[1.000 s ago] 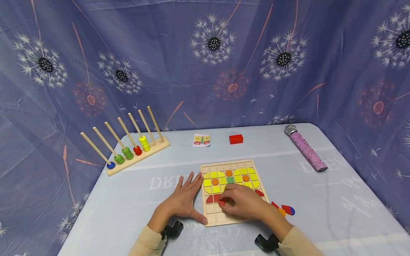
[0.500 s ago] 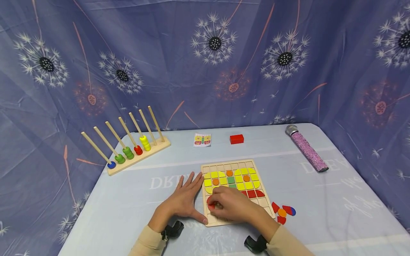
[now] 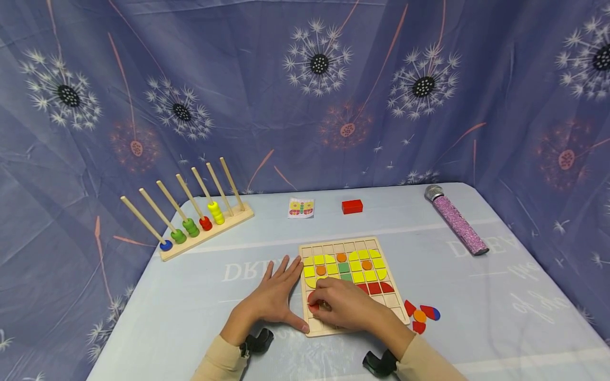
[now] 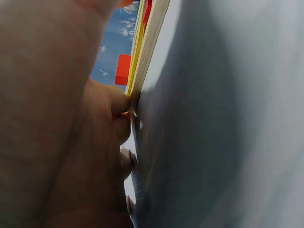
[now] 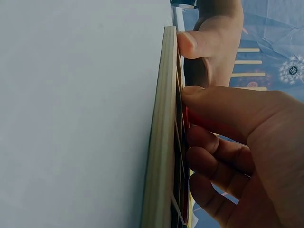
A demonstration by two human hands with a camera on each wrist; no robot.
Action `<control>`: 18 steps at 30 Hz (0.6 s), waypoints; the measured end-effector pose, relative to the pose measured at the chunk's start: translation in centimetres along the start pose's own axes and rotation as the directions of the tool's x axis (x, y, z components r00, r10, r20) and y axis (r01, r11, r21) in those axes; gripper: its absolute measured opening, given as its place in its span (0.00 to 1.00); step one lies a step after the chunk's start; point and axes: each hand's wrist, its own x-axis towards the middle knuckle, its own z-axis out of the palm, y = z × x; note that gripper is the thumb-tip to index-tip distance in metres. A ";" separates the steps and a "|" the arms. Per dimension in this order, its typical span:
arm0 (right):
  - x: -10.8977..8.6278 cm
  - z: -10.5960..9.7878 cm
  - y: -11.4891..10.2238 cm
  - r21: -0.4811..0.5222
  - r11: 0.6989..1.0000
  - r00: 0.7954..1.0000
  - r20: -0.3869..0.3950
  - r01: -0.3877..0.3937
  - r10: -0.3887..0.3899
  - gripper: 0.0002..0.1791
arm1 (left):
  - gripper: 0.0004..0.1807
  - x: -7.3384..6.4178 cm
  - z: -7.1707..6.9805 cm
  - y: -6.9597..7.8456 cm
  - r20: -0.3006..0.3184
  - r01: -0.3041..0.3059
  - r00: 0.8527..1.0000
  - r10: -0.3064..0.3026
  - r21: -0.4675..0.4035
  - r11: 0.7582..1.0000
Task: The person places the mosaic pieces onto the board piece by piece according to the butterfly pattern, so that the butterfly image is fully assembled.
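A wooden grid board lies on the table, with yellow, orange, green and red tiles set in its squares. My left hand rests spread at the board's left side, its fingertips and thumb right at the edge. Over the lower left squares, my right hand pinches a small red tile between thumb and index finger. That hand covers the middle of the red row. In the right wrist view, the red tile shows behind the thumb, close over the board's face.
Loose red, orange and blue pieces lie right of the board. Behind it are a butterfly pattern card and a red block. A peg abacus stands back left; a pink glittery microphone lies right.
My right hand has moved left across the board with the red tile, uncovering red tiles on the right of the row. It hardly moves in the last half second. My left hand stays put.
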 end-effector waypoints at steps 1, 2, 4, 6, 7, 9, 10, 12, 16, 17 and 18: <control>0.0 0.0 0.0 0.001 1.000 1.000 0.002 0.000 0.000 0.07 | 0.79 0.0 0.0 0.0 0.000 0.000 1.000 0.000 -0.001 1.000; 0.0 0.0 0.0 0.000 1.000 1.000 0.003 0.000 0.000 0.07 | 0.79 0.0 0.0 0.0 -0.001 -0.001 1.000 0.001 -0.002 1.000; 0.0 0.0 0.0 -0.001 1.000 1.000 0.004 0.002 -0.002 0.07 | 0.79 0.0 0.1 -0.1 -0.003 -0.004 1.000 0.004 -0.004 1.000; 0.0 -0.1 0.0 -0.003 1.000 1.000 0.007 0.002 -0.002 0.07 | 0.79 0.0 0.1 -0.1 -0.002 -0.003 1.000 0.003 -0.005 1.000; 0.0 -0.1 0.0 -0.003 1.000 1.000 0.009 0.002 -0.002 0.07 | 0.79 0.0 0.1 -0.1 -0.001 -0.004 1.000 0.004 -0.005 1.000; 0.0 -0.1 -0.1 0.005 1.000 1.000 0.014 -0.004 0.004 0.07 | 0.79 0.0 0.1 -0.1 -0.001 -0.002 1.000 0.002 -0.008 1.000; 0.0 -0.2 0.0 0.012 1.000 1.000 0.017 -0.010 0.010 0.08 | 0.79 0.0 0.1 -0.1 0.000 0.001 1.000 -0.001 -0.009 1.000; -0.3 -0.3 0.1 0.027 0.999 0.999 0.022 -0.028 0.028 0.08 | 0.79 0.0 0.1 -0.1 0.000 0.006 1.000 -0.006 -0.010 1.000; -1.4 -1.0 0.9 0.076 0.994 0.996 0.035 -0.083 0.080 0.06 | 0.80 0.0 0.2 -0.2 -0.004 0.011 1.000 -0.011 -0.013 1.000; -1.8 -1.3 1.1 0.090 0.991 0.995 0.040 -0.097 0.094 0.06 | 0.80 0.0 0.3 -0.2 -0.005 0.012 1.000 -0.012 -0.017 1.000; -2.3 -1.5 1.4 0.105 0.988 0.993 0.046 -0.113 0.109 0.05 | 0.80 0.0 0.3 -0.2 -0.005 0.012 1.000 -0.012 -0.018 1.000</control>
